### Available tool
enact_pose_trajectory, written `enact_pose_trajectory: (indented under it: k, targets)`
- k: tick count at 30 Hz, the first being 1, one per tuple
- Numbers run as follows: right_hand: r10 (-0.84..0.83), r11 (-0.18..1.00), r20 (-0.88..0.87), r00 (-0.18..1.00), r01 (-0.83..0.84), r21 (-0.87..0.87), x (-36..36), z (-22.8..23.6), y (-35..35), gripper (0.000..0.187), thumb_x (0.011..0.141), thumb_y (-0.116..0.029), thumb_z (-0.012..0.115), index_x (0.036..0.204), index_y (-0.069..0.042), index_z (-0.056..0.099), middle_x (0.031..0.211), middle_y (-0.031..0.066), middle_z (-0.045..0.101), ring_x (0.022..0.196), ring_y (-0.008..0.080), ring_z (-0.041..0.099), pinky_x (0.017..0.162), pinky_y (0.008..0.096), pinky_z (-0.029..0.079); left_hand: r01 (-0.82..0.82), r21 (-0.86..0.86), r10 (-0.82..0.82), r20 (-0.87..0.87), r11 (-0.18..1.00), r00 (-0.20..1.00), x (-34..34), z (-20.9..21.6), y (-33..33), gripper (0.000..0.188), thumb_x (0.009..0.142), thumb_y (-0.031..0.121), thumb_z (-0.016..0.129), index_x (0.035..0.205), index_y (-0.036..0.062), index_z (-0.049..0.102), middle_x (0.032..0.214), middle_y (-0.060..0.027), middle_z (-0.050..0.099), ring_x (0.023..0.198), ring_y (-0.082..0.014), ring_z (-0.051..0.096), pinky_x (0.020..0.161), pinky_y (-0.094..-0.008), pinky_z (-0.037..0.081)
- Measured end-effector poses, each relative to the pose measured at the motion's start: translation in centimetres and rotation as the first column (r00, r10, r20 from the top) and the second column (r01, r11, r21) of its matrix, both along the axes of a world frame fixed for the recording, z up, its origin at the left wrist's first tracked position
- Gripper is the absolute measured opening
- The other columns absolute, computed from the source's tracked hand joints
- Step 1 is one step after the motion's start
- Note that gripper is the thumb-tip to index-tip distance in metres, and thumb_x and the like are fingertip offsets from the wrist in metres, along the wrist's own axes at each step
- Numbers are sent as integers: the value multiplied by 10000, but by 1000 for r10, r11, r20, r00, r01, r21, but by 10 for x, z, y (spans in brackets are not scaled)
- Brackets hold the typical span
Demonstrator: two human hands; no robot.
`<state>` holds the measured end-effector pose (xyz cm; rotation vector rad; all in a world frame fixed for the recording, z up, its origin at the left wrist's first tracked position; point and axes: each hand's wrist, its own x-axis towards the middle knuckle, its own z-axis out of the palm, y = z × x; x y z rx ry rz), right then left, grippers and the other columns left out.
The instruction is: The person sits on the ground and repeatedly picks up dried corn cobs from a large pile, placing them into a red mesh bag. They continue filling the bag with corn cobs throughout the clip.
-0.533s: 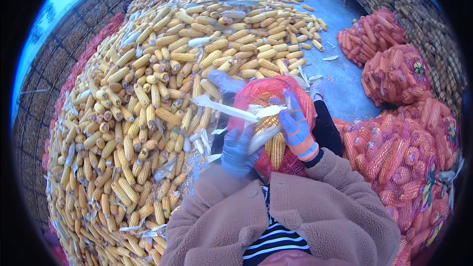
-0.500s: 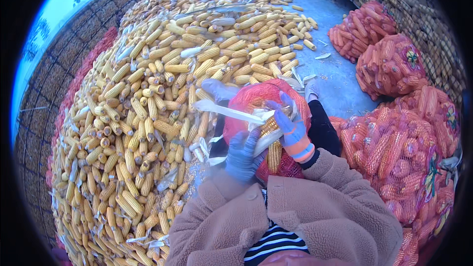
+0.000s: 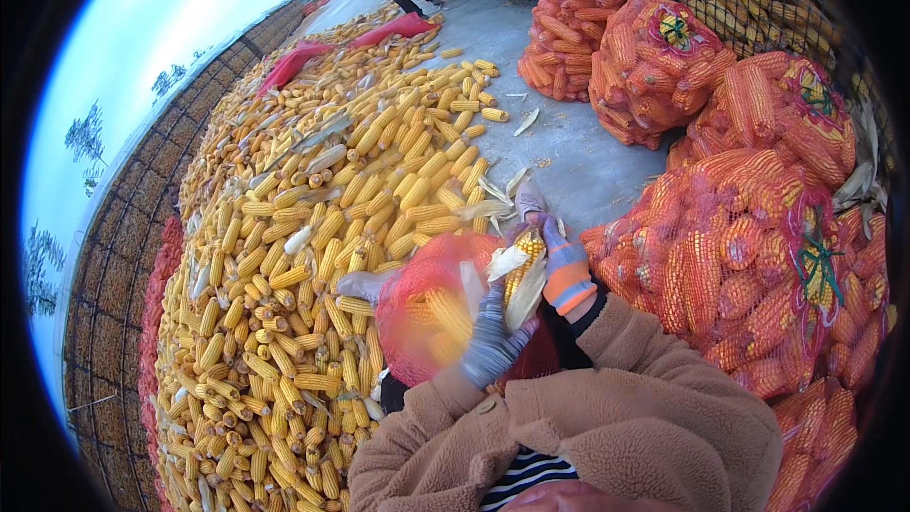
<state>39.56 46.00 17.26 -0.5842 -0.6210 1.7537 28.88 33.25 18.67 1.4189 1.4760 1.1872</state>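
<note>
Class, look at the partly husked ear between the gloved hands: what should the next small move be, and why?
Probably, the left hand should pull away more husk while the right hand steadies the ear. Yellow kernels show on the upper part, but pale leaves cling lower down, and the left hand sits right beside them.

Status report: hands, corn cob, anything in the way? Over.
Right hand, orange-purple gloved, gripping yellow corn cob. Left hand, grey-striped gloved, against its pale leafy husk. Cob partly bared. Close on the left: red mesh sack, not covering the cob.
</note>
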Motion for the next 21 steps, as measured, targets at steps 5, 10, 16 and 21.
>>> enact_pose_trajectory:
  k: [5,10,16,21]
  targets:
    - [77,928,-368,927,-201,-312,-6,0,2,211,996,-213,480,1013,-43,605,933,62,630,872,163,603,796,314,509,19,-47,5,460,999,888,13,-10,6,712,878,215,685,1426,11,279,1361,-133,427,1242,-237,440,1031,-336,372]
    - [161,885,-399,903,-311,-347,-15,-8,-1,259,1015,-243,431,1127,-36,538,682,-12,493,546,125,479,530,273,415,71,-359,257,779,931,572,11,5,2,497,899,341,643,1249,36,463,1051,-95,604,877,-200,619,718,-325,531]
    - [244,942,188,951,-279,188,-3,-9,-16,264,1028,-260,402,1141,-56,526,601,-30,418,407,71,306,415,240,269,-425,-94,309,825,900,472,-12,23,-16,506,824,447,686,1127,80,514,919,-69,605,839,-212,614,729,-361,535]
    - [440,749,366,820,-560,354,0,13,-45,256,1024,-237,413,1127,-60,567,629,-38,477,462,30,388,421,196,285,-544,40,277,829,838,487,-46,27,-47,560,804,436,708,1185,81,503,941,-94,606,836,-252,633,769,-405,544]
